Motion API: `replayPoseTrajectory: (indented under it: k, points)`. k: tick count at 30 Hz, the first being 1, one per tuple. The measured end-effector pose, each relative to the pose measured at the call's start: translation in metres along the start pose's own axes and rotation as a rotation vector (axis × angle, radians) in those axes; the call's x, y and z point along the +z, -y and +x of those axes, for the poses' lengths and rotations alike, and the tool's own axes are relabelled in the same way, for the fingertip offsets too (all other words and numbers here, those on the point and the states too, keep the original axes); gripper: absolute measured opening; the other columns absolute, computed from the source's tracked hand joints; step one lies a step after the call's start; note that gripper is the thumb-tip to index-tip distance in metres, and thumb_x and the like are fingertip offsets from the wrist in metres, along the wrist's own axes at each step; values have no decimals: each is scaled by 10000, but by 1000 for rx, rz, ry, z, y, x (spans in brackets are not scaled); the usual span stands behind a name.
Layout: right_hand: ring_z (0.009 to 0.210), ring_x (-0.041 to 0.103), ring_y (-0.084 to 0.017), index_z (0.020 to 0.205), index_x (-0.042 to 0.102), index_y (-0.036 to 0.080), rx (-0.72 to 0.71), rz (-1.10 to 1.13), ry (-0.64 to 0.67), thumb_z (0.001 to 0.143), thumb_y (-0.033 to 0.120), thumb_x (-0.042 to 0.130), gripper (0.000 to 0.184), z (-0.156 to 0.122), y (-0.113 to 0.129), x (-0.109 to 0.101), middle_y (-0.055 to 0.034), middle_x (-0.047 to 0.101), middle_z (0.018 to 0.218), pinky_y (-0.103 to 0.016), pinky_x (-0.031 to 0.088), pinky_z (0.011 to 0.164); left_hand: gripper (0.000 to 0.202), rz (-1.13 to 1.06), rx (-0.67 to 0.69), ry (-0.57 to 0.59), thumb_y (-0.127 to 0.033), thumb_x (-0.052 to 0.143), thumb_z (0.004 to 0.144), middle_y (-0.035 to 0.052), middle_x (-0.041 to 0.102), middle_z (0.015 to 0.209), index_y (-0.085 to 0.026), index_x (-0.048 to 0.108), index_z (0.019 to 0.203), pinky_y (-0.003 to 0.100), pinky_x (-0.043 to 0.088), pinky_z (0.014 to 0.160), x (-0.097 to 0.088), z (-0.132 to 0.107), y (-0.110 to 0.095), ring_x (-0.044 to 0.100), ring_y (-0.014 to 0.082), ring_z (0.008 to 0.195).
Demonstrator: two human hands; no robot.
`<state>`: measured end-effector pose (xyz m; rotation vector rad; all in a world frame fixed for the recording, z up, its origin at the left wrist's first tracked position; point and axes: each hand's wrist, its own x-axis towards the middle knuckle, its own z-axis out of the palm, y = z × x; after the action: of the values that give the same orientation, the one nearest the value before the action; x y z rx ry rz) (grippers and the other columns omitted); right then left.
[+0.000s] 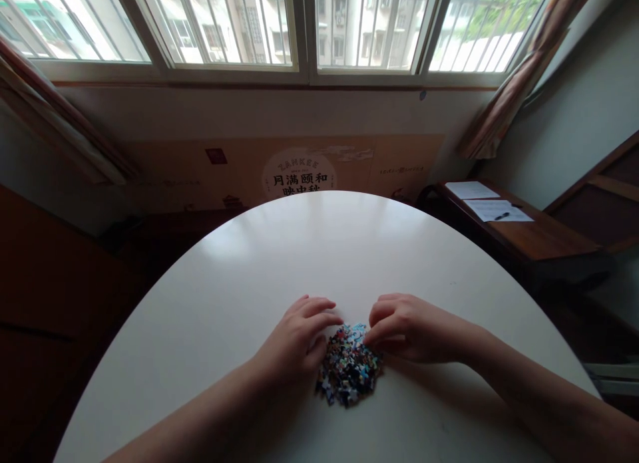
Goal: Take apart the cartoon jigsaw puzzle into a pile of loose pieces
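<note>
A heap of small multicoloured jigsaw puzzle pieces (348, 373) lies near the front of a round white table (319, 250). Curved along the heap's upper left edge is my left hand (299, 330), open, its fingers bent and apart, the thumb beside the pieces. From the other side my right hand (407, 326) reaches in, fingers bent, with the index fingertip at the heap's upper right edge. A gap shows between its index finger and thumb, and I see no piece held in either hand. Parts of the heap's upper edges are hidden behind the fingers.
Beyond the table, a printed cardboard panel (200, 173) stands against the wall under barred windows. On the right, a brown wooden desk (554, 240) bears paper sheets (492, 210) and a dark pen (502, 216). Curtains (529, 84) hang at both sides.
</note>
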<state>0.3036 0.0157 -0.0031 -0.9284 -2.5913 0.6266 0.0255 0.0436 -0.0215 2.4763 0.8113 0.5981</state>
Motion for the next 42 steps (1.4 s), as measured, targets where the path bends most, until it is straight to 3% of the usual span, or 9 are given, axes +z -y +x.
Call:
replayPoseTrajectory:
  k: [4,10,20,28,42]
  points:
    - [793,577,-120,1065,754,308,-12,-2,-19,924,288,665,167,0,-2,0,-9,684,896,-270,440,745,530,4,-4,4,51,525,679,44,652,1256,-297,748,1011,602,362,1125,2,-1,1,574,262,1198]
    - [790,583,-136,1095,744,268,-2,-17,-29,945,287,623,193,0,-3,0,-28,692,889,-282,455,726,374,2,9,-10,-20,566,783,68,676,1199,-264,755,994,590,403,1093,0,2,-1,599,263,1143]
    - [827,619,-137,1051,750,251,53,-61,-88,960,287,600,179,-3,-13,4,-35,702,913,-284,469,743,246,31,-10,-107,-107,593,867,85,702,1171,-225,755,1010,464,527,992,2,2,-7,619,250,1127]
    - [802,609,-138,1042,750,250,61,-100,-93,947,287,618,167,-3,-13,4,-34,689,886,-283,452,710,261,19,-29,-102,-46,614,816,47,715,1085,-246,765,884,447,536,961,1,2,-8,629,236,1071]
    - [786,598,-142,1017,754,256,69,-31,-87,927,303,651,145,1,-16,5,-32,686,862,-287,453,699,331,7,-16,-34,-39,635,759,29,691,1122,-309,783,880,492,487,1009,1,3,-2,590,261,1123]
